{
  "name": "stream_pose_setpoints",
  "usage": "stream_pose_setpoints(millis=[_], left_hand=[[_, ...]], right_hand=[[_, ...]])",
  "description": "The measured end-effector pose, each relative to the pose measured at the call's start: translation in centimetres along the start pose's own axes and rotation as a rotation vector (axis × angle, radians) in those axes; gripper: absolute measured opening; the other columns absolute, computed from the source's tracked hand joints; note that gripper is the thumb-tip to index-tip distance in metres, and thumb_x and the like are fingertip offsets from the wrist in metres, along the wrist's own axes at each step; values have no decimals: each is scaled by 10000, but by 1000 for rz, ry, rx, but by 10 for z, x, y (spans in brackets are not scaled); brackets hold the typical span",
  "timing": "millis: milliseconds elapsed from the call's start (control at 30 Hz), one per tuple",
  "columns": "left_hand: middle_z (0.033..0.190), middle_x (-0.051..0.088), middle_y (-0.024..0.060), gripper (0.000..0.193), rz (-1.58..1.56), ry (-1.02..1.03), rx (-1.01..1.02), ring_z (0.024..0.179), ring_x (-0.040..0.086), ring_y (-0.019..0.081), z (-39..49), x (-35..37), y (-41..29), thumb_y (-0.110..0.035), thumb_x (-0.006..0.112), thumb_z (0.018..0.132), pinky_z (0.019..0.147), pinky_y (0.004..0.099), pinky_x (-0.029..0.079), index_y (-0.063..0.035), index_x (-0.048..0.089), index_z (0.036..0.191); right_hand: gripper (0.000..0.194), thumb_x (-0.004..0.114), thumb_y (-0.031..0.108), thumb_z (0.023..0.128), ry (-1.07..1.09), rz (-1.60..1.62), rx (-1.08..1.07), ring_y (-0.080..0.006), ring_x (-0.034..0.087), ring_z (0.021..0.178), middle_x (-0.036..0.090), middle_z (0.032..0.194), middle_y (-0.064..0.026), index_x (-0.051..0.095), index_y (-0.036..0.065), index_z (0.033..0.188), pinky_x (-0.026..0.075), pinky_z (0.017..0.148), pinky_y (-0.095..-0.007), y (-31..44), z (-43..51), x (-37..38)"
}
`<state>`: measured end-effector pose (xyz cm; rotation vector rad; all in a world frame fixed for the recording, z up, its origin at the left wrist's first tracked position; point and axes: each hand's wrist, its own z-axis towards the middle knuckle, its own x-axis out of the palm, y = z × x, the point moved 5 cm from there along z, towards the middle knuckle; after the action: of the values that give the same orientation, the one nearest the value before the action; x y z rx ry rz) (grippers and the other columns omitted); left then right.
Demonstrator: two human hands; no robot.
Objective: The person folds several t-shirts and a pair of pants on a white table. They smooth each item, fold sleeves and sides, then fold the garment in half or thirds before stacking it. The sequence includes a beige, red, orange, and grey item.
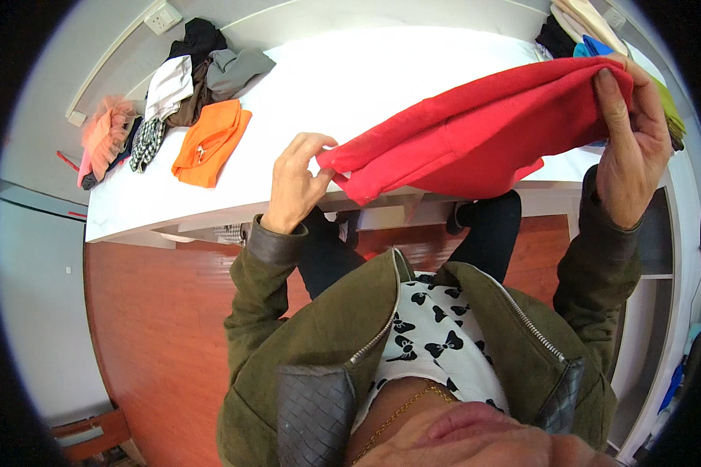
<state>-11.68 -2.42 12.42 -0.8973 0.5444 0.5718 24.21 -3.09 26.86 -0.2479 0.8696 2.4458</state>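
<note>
A red cloth garment (450, 134) is stretched between my two hands, above the near edge of a white table (327, 87). My left hand (298, 181) pinches its narrow left end between thumb and fingers. At the other end, my right hand (634, 134) grips the gathered cloth, thumb on top and fingers partly hidden behind. The garment hangs in lengthwise folds, its lower part drooping past the table edge. A folded orange garment (210, 143) lies on the table to the left of my left hand.
Black (198, 38), white (169, 87) and grey garments (233, 70) are heaped at the back left, beside a peach tulle piece (108, 131) and a checked cloth (148, 143). Another clothes pile (590, 29) stands at the back right. Open shelves (648, 327) lie below right.
</note>
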Motion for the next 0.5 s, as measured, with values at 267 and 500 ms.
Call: stream_pose_setpoints(millis=[267,500], left_hand=[[1227,481,200,529,-90,-222,398,1096,499,331,-26,-5,-76,-131,711,620,912,446,416,-67,606,1134],[982,564,93,537,105,-295,361,887,522,260,-24,8,-123,-351,844,577,791,388,403,-63,648,986]], right_hand=[[330,617,283,901,146,-11,-119,-173,648,908,674,1011,-64,603,119,1188,530,813,-313,29,10,16],[265,641,196,886,253,56,-172,-158,638,870,662,958,-61,615,79,1123,515,794,-284,61,-5,51]])
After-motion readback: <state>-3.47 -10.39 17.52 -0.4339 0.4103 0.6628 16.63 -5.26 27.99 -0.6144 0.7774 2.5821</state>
